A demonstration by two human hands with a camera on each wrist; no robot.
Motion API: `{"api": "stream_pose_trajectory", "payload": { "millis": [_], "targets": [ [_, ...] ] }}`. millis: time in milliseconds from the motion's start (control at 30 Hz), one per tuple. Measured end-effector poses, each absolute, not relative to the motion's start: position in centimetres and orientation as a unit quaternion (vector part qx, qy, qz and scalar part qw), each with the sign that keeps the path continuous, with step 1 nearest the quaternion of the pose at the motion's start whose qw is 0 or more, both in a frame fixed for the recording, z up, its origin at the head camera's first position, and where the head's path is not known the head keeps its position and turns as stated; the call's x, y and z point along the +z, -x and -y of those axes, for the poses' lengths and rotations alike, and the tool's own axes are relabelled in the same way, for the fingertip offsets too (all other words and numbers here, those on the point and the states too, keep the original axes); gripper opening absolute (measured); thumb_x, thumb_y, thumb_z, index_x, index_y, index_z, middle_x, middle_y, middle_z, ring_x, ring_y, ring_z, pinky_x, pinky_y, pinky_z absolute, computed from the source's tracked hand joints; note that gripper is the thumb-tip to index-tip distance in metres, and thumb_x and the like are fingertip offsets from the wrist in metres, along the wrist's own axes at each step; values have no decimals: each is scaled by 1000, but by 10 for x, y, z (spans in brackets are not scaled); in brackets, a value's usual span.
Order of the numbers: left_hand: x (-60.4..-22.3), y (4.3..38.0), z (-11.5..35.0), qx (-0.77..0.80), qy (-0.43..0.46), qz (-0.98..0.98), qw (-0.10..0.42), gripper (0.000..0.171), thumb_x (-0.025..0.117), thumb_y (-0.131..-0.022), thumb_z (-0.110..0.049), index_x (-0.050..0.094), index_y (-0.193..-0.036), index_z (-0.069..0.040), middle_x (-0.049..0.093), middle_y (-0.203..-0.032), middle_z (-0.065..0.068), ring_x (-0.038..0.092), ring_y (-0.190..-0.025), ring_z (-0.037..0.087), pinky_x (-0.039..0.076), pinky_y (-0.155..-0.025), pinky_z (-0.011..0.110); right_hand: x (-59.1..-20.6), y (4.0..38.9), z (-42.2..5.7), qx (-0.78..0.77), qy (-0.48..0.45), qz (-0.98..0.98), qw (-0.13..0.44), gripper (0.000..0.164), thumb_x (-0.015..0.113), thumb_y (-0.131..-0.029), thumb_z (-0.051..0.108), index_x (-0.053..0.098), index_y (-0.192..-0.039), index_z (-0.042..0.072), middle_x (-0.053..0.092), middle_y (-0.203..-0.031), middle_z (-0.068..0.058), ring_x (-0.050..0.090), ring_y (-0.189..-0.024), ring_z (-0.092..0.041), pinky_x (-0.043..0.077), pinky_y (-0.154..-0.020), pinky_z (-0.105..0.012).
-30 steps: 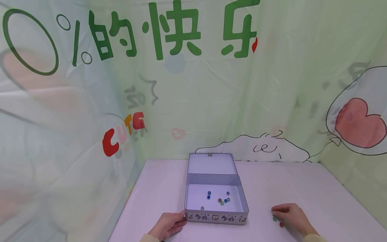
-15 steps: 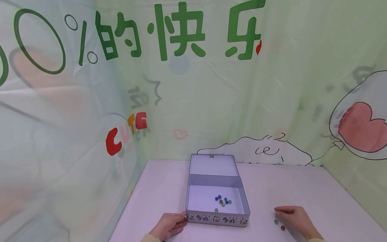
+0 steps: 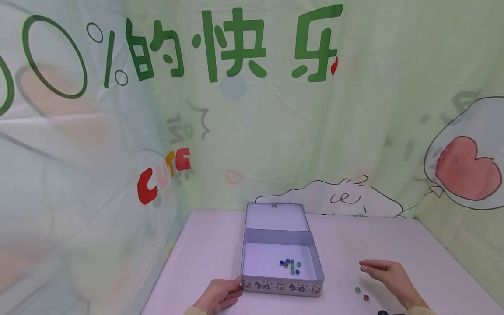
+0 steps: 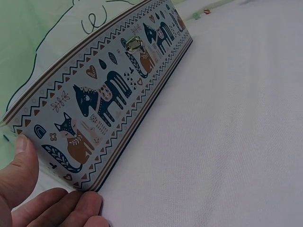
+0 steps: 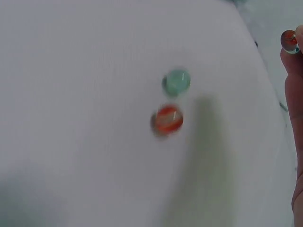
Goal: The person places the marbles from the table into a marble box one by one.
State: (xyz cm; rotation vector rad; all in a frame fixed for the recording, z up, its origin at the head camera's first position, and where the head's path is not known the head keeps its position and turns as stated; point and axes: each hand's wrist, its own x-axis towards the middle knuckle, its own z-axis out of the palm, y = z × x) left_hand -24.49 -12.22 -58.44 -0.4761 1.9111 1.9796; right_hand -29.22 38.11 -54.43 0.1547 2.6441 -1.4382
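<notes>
A lidded tin box (image 3: 281, 286) stands with its lid (image 3: 276, 217) folded back, its outside printed with foxes and horses. Several glass marbles (image 3: 292, 267) lie grouped in its right half. At the box's front left corner, my left hand (image 3: 218, 295) grips with the thumb on the side and the fingers curled at the bottom edge. Right of the box, my right hand (image 3: 390, 279) pinches a clear marble with red inside (image 5: 289, 41) between thumb and fingertips, above the table. Below that hand, a green marble (image 5: 177, 82) and an orange-red marble (image 5: 169, 119) rest on the cloth.
A pale cloth covers the table (image 3: 342, 245). Printed curtains (image 3: 252, 131) hang behind it and along both sides. Part of a dark object (image 3: 383, 313) shows at the bottom edge near the right wrist.
The right hand has come up from the table with a marble in its fingertips. Inside the tin box, the marbles have rolled rightward into a tighter group. My left hand stays at the corner.
</notes>
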Motion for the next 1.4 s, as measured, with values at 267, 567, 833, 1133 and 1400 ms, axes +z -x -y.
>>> {"api": "stream_pose_trajectory", "payload": {
  "millis": [267,567,833,1133,1400],
  "targets": [
    [-583,243,124,701,162,-673,168,43,74,-96,-23,67,-116,15,77,-102,22,76,-92,22,62,-89,42,-530,312,-323,-510,-17,-859,45,36,70,-98,21,70,-126,-2,76,-119,-13,71,-102,-12,59,-97,-42],
    [-581,243,121,702,167,-672,167,43,74,-96,-22,66,-116,14,77,-102,22,76,-93,23,62,-89,43,-522,328,-263,-533,11,-845,41,28,72,-97,19,74,-120,2,76,-119,-12,72,-110,-24,54,-104,-53],
    [-581,243,119,701,167,-674,161,44,74,-96,-22,65,-116,16,77,-103,23,76,-94,25,63,-88,41,-526,339,-228,-528,42,-847,39,26,76,-93,18,77,-114,2,78,-111,-9,70,-99,-14,60,-93,-39],
    [-580,242,119,702,164,-675,158,43,73,-97,-22,66,-116,16,77,-103,24,76,-94,25,63,-88,41,-526,341,-207,-531,69,-843,55,25,77,-92,15,76,-113,0,78,-106,-9,72,-96,-14,61,-90,-35],
    [-584,243,122,703,160,-675,158,43,73,-97,-22,67,-116,16,77,-104,24,76,-95,26,63,-89,42,-525,340,-203,-521,86,-847,59,26,76,-92,14,76,-113,-1,78,-106,-10,72,-95,-15,61,-91,-40]
  ]
}}
